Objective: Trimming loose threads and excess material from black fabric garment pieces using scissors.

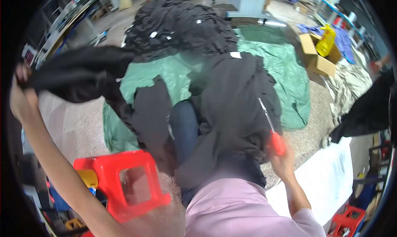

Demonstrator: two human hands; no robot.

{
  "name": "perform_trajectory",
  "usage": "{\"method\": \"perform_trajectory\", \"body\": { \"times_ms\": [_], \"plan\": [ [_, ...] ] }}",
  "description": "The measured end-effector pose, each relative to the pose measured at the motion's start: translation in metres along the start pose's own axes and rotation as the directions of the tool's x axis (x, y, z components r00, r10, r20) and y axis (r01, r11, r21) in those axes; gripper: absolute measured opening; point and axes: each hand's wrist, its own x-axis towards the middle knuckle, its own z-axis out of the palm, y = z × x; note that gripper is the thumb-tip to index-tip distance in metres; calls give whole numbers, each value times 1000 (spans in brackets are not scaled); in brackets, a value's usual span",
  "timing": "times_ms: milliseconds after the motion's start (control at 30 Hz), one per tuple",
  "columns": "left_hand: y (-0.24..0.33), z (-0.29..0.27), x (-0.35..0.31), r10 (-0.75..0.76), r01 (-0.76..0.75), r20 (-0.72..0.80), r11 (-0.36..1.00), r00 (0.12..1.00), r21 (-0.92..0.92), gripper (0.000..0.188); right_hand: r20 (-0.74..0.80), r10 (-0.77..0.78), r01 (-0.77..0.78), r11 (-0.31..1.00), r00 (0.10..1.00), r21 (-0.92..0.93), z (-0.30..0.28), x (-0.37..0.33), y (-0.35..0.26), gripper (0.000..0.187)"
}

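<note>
At the far left, my left hand (pixel 25 92) is raised and closed on a black cloth piece (pixel 82 73), blurred by motion. The cloth stretches from it toward the middle. My right hand (pixel 283 160) grips a red-handled tool (pixel 278 144) with a long, thin metal blade pointing up and away; its exact kind I cannot make out. A large black garment (pixel 229 100) with a white tag lies over my lap, under the blade. Left of it, another black cloth piece (pixel 153 108) hangs beside my knee.
A heap of black garments (pixel 178 28) with white tags lies ahead on green plastic sheeting (pixel 285 71). A red plastic stool (pixel 107 166) stands at my left. To the right are a cardboard box (pixel 310 51) with a yellow package (pixel 326 40), pale cloth (pixel 351 82) and a white sheet (pixel 318 179).
</note>
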Motion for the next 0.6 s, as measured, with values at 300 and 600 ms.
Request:
{"method": "perform_trajectory", "body": {
  "times_ms": [300, 600],
  "plan": [
    [-145, 77, -446, -531, 520, -291, 355, 796, 777, 24, 25, 58, -55, 992, 998, -113, 10, -14, 26, 41],
    [-57, 266, -458, -660, 354, 595, 750, 458, 559, 30, 113, -186, 196, 978, 976, -78, 64, -32, 11, 66]
  ]
}}
